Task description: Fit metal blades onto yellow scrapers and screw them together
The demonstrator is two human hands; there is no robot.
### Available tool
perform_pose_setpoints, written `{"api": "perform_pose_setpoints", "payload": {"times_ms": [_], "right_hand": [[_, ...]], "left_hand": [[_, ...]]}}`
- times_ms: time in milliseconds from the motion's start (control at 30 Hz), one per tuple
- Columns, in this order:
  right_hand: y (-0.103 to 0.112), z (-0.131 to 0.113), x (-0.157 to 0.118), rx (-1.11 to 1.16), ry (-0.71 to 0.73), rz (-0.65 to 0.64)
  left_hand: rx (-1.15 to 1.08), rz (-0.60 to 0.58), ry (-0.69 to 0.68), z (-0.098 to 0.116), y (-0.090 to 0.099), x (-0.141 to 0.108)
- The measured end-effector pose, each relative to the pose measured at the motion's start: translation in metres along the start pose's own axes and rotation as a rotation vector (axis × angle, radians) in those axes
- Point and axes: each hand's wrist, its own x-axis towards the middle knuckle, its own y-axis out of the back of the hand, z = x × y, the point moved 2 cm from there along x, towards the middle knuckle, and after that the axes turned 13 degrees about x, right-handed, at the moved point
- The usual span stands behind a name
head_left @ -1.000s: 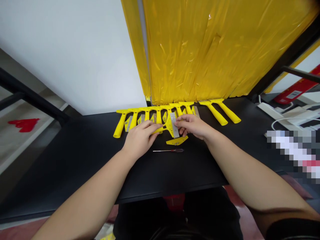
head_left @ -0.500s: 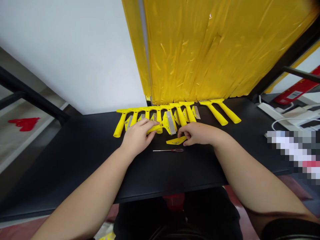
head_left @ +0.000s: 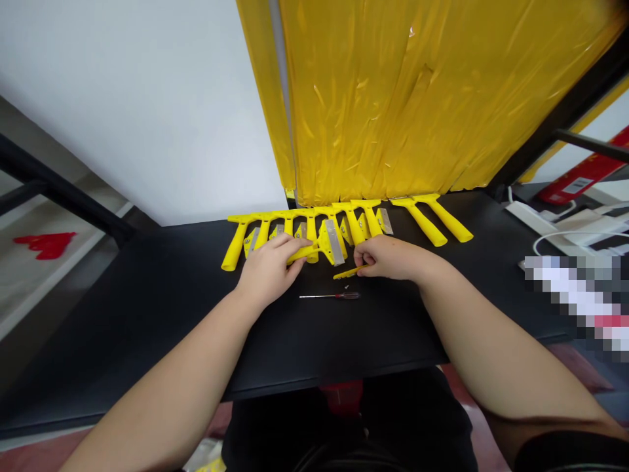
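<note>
My left hand (head_left: pixel 269 270) is closed around the handle of a yellow scraper (head_left: pixel 324 246), whose head carries a flat metal blade (head_left: pixel 335 242) and points right. My right hand (head_left: pixel 388 258) pinches the right end of a small yellow plate (head_left: pixel 348 273), tilted edge-on just above the table. Below the plate lie small metal bits (head_left: pixel 346 286), too small to name surely. A screwdriver (head_left: pixel 330 296) with a dark red handle rests in front of both hands, its shaft pointing left.
Several yellow scraper handles (head_left: pixel 234 248) and small yellow plates with blades (head_left: pixel 386 221) line the back of the black table (head_left: pixel 196 328). Two more handles (head_left: pixel 428 223) lie to the right. White power strips and cables (head_left: pixel 545 226) sit at the far right. Yellow plastic sheeting (head_left: pixel 383 98) hangs behind.
My right hand has lifted and tipped the small yellow plate from flat to edge-on. Small metal bits now lie on the table below it. My left hand stays on the scraper.
</note>
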Motion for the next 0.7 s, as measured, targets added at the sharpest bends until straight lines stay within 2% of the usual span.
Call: {"api": "perform_pose_setpoints", "payload": {"times_ms": [267,400,467,567,700], "right_hand": [[0.015,0.000,-0.009,0.036,0.088,0.078],[0.022,0.007,-0.013,0.130,0.166,0.131],[0.024,0.012,-0.012,0.244,0.190,0.182],[0.025,0.019,-0.008,0.539,0.220,0.277],[0.019,0.022,0.002,0.867,0.227,0.385]], "left_hand": [[0.008,0.002,0.008,-0.002,-0.001,0.000],[0.014,-0.001,0.010,-0.002,-0.001,0.000],[0.014,-0.004,0.015,-0.002,-0.001,0.000],[0.014,-0.029,0.025,-0.001,0.000,0.000],[0.015,-0.053,0.029,0.001,0.001,0.001]]}}
